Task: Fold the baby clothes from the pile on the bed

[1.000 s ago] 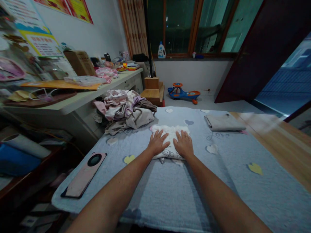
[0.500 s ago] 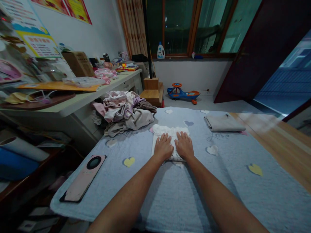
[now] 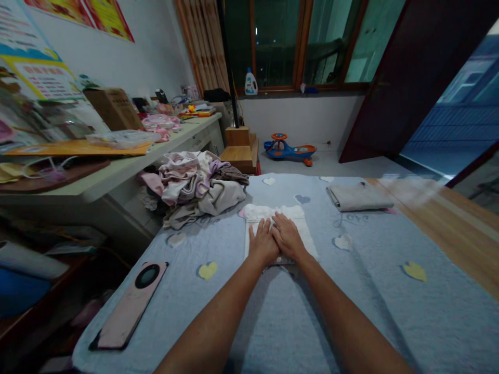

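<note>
A folded white garment lies flat on the blue cloth with heart shapes, in front of me. My left hand rests palm down on its left half, fingers stretched out. Beside it, my right hand lies flat on the middle of the garment, its fingers touching or slightly overlapping the left hand. The hands cover the centre of the garment, so that part is hidden. Neither hand grips anything.
A heap of crumpled clothes sits at the back left. A folded grey garment lies at the back right. On the left is a pink phone. A cluttered desk borders the left; a ride-on toy car stands beyond.
My right hand has slid left over the garment and now meets my left hand, uncovering the garment's right side. The camera view has shifted slightly.
</note>
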{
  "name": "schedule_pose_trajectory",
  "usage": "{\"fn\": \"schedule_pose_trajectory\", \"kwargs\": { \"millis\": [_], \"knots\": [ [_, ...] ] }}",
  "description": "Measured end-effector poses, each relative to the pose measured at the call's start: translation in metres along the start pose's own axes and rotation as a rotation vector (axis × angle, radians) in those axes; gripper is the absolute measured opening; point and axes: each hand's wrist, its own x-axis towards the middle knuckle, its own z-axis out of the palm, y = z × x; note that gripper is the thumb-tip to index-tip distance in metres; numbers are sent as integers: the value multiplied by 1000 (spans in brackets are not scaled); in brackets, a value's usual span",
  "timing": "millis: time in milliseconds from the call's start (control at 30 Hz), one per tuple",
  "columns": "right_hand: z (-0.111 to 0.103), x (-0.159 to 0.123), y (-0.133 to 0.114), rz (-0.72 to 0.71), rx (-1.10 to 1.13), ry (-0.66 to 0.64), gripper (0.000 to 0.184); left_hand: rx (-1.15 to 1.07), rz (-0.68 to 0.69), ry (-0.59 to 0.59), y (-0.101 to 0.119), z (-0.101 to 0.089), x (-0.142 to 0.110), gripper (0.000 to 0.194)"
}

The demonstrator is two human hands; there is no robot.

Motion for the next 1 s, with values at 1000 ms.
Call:
{"fn": "schedule_pose_trajectory", "kwargs": {
  "millis": [1000],
  "knots": [
    [-11,-11,20,236,-239,-88,61,-405,-129,327,-23,0,-16,59]
  ]
}}
